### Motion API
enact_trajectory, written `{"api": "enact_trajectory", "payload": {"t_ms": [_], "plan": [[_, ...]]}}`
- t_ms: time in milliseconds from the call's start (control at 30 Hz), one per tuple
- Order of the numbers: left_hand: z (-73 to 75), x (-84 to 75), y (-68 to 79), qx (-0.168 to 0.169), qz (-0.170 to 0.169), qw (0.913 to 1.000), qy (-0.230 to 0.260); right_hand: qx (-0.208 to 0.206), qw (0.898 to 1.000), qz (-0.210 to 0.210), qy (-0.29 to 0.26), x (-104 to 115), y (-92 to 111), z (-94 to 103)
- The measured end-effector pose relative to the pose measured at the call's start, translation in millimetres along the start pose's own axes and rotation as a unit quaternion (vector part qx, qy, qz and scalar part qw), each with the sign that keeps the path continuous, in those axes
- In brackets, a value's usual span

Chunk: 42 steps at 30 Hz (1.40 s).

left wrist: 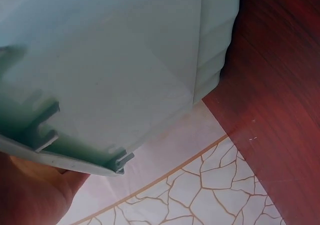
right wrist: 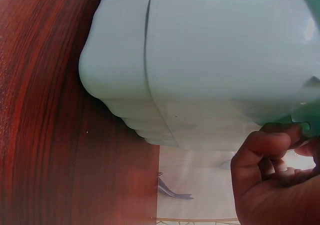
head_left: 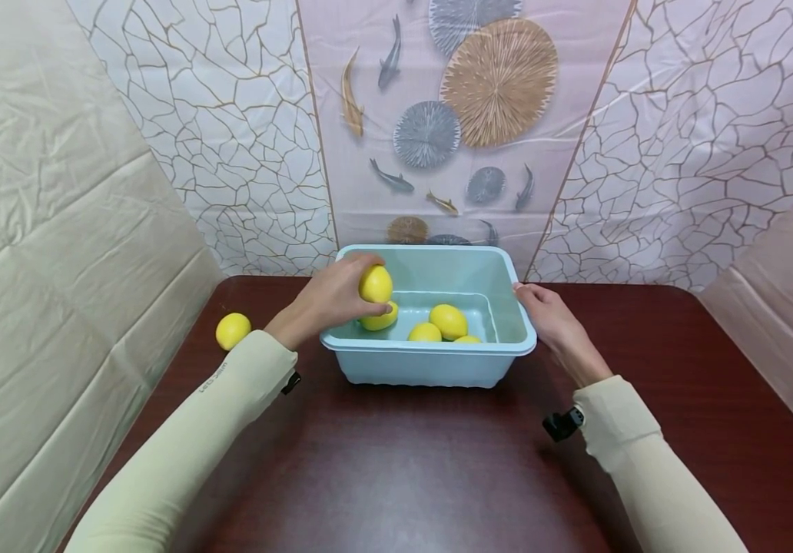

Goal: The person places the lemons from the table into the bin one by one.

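A light blue plastic basin [head_left: 431, 365] stands near the back of the dark table. Over its left side my left hand [head_left: 337, 296] holds a yellow lemon [head_left: 376, 283] between thumb and fingers. Just below that one, a second lemon [head_left: 379, 317] lies in the basin. Several more, among them one lemon [head_left: 448, 321] in the middle, rest on the basin's floor, partly behind the front rim. My right hand [head_left: 550, 316] grips the basin's right rim, its fingers curled under the edge in the right wrist view. The left wrist view shows the basin's outer wall [left wrist: 125, 75], with the lemon hidden.
One more lemon [head_left: 233, 331] lies on the table to the left, close to my left forearm. The dark red wooden table [head_left: 396, 461] extends in front of the basin. Patterned cloth [head_left: 244, 115] hangs behind it, and pale cloth [head_left: 44, 269] hangs along the left side.
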<state>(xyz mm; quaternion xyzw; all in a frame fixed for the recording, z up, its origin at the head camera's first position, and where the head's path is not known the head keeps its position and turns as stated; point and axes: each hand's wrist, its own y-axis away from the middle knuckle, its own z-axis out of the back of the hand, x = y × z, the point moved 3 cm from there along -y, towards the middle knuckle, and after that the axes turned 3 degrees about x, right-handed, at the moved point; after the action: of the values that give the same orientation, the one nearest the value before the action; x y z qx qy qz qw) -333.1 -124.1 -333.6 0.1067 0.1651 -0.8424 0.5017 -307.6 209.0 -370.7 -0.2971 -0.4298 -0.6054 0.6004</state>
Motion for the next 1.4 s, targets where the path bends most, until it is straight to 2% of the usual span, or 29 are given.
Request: {"api": "enact_trajectory", "payload": {"t_ms": [367,700,1167,1400], "plan": [[-3.2,-1.7,-2.4,0.014,-0.018,0.9992,-0.033,-0.003,1.000,0.001,-0.004,-0.1,0.2,-0.3],[-2.3,-1.7,-3.0,0.007,-0.026,0.9985,-0.048,-0.002,1.000,-0.004,0.002,0.3,0.9,-0.3],[0.2,-2.4,-4.3,0.004,0.007,0.9997,-0.024,0.000,1.000,-0.001,0.007,-0.5,0.4,0.5],[2.6,-2.7,-5.5,-0.001,0.004,0.9998,-0.019,-0.002,1.000,-0.003,0.004,-0.1,0.0,-0.1]]}}
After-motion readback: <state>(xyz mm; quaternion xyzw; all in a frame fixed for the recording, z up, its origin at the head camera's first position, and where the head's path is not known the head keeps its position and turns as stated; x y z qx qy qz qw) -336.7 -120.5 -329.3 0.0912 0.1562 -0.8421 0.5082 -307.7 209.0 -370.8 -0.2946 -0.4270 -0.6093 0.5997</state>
